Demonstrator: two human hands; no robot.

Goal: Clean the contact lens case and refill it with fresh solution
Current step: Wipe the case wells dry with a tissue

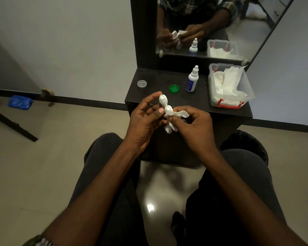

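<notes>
The lens case [164, 104] is white, with two round wells joined side by side; it is held up on end over the near edge of the dark tabletop [203, 102], one well above the other. A white tissue [174, 118] is pressed into the lower well and trails out below and to the right. Both caps are off and lie on the tabletop: a clear cap [142, 83] toward the left and a green cap [174, 88] near the middle, well apart. The solution bottle [192, 80], white with a blue label and a pointed white nozzle, stands upright just right of the green cap.
</notes>
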